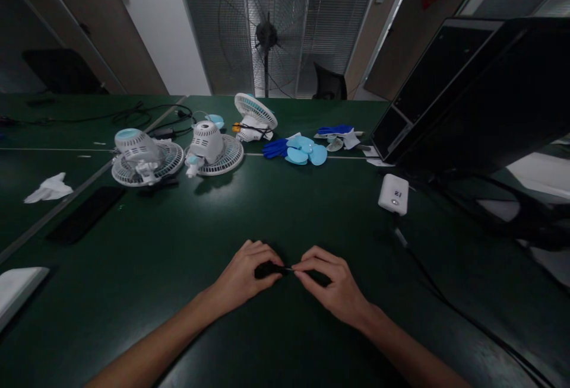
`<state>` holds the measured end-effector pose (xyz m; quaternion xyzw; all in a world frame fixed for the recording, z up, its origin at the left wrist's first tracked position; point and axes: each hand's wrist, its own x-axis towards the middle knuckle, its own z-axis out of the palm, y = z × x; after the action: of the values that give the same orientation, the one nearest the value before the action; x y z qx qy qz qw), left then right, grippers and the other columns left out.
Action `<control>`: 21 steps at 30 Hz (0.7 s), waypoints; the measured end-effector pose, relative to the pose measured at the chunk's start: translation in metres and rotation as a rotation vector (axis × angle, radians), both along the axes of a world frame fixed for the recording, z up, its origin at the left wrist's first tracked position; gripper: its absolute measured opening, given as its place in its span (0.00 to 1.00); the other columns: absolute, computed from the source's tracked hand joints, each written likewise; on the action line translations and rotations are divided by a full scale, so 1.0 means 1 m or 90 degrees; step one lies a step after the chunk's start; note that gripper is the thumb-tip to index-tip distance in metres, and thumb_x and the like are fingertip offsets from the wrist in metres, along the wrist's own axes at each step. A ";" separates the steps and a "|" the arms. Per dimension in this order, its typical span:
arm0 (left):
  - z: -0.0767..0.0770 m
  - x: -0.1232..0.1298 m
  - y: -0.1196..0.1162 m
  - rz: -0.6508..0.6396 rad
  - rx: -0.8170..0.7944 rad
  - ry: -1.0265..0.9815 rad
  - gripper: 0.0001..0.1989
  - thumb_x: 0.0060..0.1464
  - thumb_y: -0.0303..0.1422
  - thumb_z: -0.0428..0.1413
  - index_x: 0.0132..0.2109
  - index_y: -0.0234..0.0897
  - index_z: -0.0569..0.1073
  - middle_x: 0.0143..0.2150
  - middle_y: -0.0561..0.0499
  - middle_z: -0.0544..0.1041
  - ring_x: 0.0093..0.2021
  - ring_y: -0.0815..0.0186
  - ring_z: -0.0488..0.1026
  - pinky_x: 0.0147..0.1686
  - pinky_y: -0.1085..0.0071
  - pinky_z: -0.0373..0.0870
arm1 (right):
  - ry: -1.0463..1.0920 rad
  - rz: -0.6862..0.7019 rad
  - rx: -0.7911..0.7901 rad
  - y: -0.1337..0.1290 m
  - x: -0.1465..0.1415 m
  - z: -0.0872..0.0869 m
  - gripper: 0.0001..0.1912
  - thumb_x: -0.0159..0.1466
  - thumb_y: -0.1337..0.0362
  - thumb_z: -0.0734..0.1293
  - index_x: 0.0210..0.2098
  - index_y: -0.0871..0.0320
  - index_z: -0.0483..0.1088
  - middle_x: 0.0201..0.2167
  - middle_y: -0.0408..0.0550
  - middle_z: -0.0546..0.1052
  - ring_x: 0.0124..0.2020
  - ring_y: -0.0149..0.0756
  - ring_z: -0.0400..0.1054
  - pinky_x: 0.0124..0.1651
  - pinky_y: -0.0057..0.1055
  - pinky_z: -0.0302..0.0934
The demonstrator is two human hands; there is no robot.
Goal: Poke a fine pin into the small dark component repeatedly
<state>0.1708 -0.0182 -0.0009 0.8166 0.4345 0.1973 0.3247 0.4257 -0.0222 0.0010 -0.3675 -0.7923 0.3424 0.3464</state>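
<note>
My left hand (pixel 250 266) is closed around the black handle of a screwdriver (pixel 266 270), low over the dark green table in front of me. The thin shaft points to the right. My right hand (pixel 328 281) pinches its pale metal end between thumb and fingertips. A dark patch shows under the right palm; I cannot tell whether it is an object or shadow. Farther off, beyond both hands, lies a light blue fan blade (pixel 306 150) beside a blue-and-white glove (pixel 276 148).
White fan heads (pixel 140 153), (pixel 207 148) and a third fan (pixel 253 116) lie at the back left. A white power bank (pixel 394 194) with a cable stands right, near a large black monitor (pixel 472 97). A black slab (pixel 86 214) and white tissue (pixel 48 188) lie left.
</note>
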 end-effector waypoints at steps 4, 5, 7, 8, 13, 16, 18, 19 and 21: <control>-0.001 -0.008 -0.006 -0.037 -0.001 -0.008 0.09 0.68 0.35 0.57 0.53 0.46 0.76 0.52 0.50 0.79 0.54 0.60 0.73 0.58 0.59 0.63 | -0.011 -0.016 -0.009 0.001 0.008 0.000 0.08 0.70 0.68 0.69 0.45 0.54 0.81 0.39 0.47 0.78 0.39 0.37 0.76 0.42 0.33 0.69; -0.003 -0.013 -0.007 -0.048 -0.004 -0.017 0.10 0.70 0.35 0.55 0.55 0.47 0.76 0.54 0.49 0.78 0.56 0.61 0.72 0.59 0.60 0.64 | -0.013 -0.019 -0.015 0.001 0.009 0.001 0.08 0.71 0.68 0.68 0.45 0.54 0.81 0.39 0.47 0.78 0.39 0.37 0.76 0.42 0.33 0.69; -0.005 -0.029 -0.005 -0.051 -0.005 -0.032 0.12 0.71 0.35 0.52 0.57 0.47 0.75 0.55 0.48 0.77 0.57 0.61 0.72 0.59 0.61 0.67 | -0.015 -0.021 -0.026 0.001 0.010 0.002 0.08 0.71 0.67 0.69 0.45 0.54 0.81 0.39 0.47 0.78 0.39 0.37 0.76 0.42 0.33 0.70; -0.006 -0.039 -0.002 -0.040 0.001 -0.034 0.13 0.72 0.36 0.51 0.57 0.46 0.75 0.55 0.47 0.77 0.57 0.61 0.73 0.59 0.62 0.68 | -0.015 -0.020 -0.029 0.001 0.010 0.002 0.08 0.71 0.67 0.69 0.45 0.54 0.81 0.39 0.47 0.78 0.39 0.37 0.76 0.42 0.34 0.70; -0.010 -0.112 0.032 0.142 0.057 0.008 0.15 0.69 0.43 0.52 0.55 0.44 0.78 0.55 0.45 0.78 0.55 0.57 0.75 0.57 0.60 0.71 | -0.014 -0.015 -0.045 0.001 0.010 0.000 0.08 0.72 0.65 0.68 0.46 0.54 0.80 0.41 0.48 0.78 0.39 0.37 0.76 0.42 0.34 0.71; -0.011 -0.150 0.050 0.261 0.088 0.034 0.20 0.66 0.49 0.54 0.54 0.43 0.79 0.53 0.44 0.78 0.51 0.55 0.77 0.49 0.62 0.74 | -0.021 -0.014 -0.043 0.002 0.011 -0.001 0.08 0.72 0.63 0.67 0.46 0.55 0.80 0.41 0.49 0.79 0.39 0.37 0.76 0.42 0.34 0.72; -0.013 -0.166 0.055 0.306 0.098 0.054 0.22 0.64 0.51 0.55 0.54 0.42 0.79 0.52 0.44 0.79 0.47 0.55 0.77 0.45 0.63 0.74 | -0.025 -0.015 -0.042 0.002 0.011 -0.001 0.08 0.72 0.63 0.67 0.46 0.55 0.80 0.41 0.49 0.79 0.39 0.37 0.76 0.42 0.33 0.72; -0.013 -0.171 0.055 0.317 0.098 0.061 0.23 0.63 0.52 0.56 0.55 0.43 0.79 0.51 0.44 0.79 0.47 0.56 0.77 0.44 0.64 0.74 | -0.027 -0.014 -0.044 0.002 0.011 -0.001 0.08 0.72 0.64 0.67 0.46 0.55 0.80 0.41 0.49 0.79 0.39 0.37 0.76 0.42 0.33 0.72; -0.012 -0.178 0.053 0.317 0.091 0.065 0.26 0.62 0.52 0.57 0.59 0.43 0.77 0.52 0.45 0.78 0.47 0.56 0.77 0.46 0.63 0.74 | -0.029 -0.012 -0.049 0.002 0.011 -0.002 0.08 0.72 0.64 0.67 0.46 0.54 0.80 0.41 0.49 0.78 0.40 0.37 0.76 0.42 0.33 0.72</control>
<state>-0.0069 0.0348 -0.0126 0.7144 0.6226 0.2598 0.1858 0.4372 -0.0204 -0.0007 -0.3957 -0.7826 0.3610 0.3174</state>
